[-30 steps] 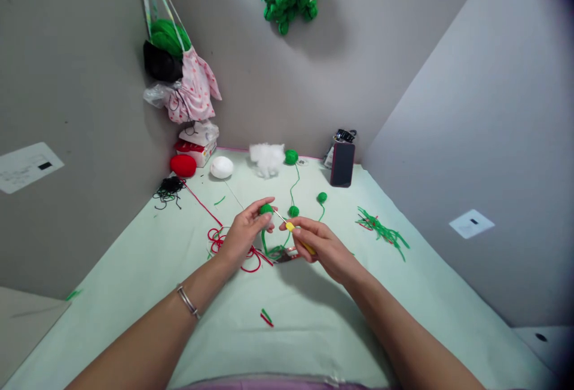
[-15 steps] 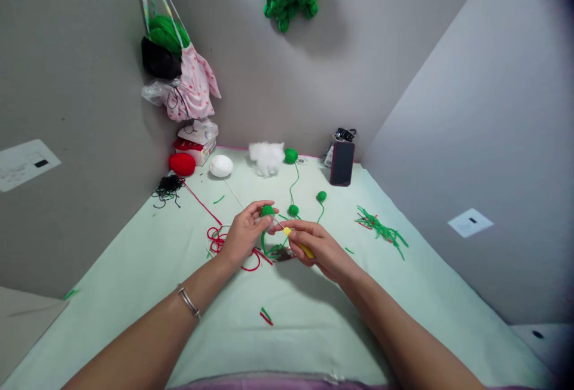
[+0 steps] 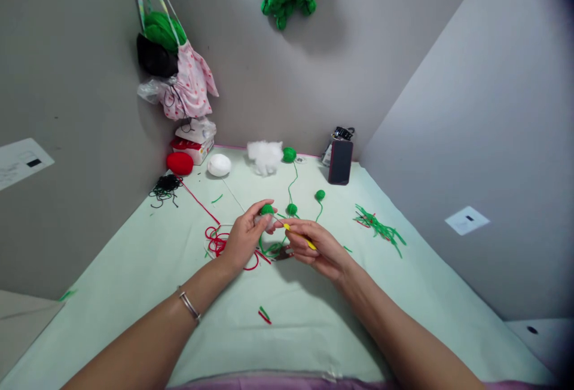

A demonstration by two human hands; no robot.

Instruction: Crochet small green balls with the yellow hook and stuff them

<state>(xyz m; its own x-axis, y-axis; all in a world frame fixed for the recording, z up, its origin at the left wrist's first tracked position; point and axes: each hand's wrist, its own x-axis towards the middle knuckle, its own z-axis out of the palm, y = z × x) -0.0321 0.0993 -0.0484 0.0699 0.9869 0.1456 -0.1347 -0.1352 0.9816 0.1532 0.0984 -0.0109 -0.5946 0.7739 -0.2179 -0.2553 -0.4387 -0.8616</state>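
Between its thumb and fingers my left hand [image 3: 246, 234] holds a small green crocheted piece [image 3: 267, 209] with white at its lower side. My right hand [image 3: 320, 247] grips the yellow handle of a crochet hook [image 3: 299, 236], whose thin metal shaft points left to the piece. Whether the tip is inside a stitch is too small to tell. Green yarn [image 3: 271, 250] hangs below the hands, beside a dark object [image 3: 282, 252] partly hidden by them. Loops of red yarn [image 3: 217, 239] lie left of my left hand. Just beyond the hands rests a small green ball [image 3: 292, 209].
At the back are a red yarn ball [image 3: 180, 163], a white yarn ball [image 3: 219, 165], white stuffing [image 3: 265, 157], a green ball [image 3: 289, 154] and an upright phone [image 3: 341, 162]. Black yarn [image 3: 165, 188] lies left. Green yarn scraps [image 3: 380, 228] lie right, other snippets [image 3: 264, 315] in front.
My right hand has turned slightly, and the hook's yellow handle lies at a flatter angle. My left hand keeps its hold on the crocheted piece. The whole view has shifted a little.
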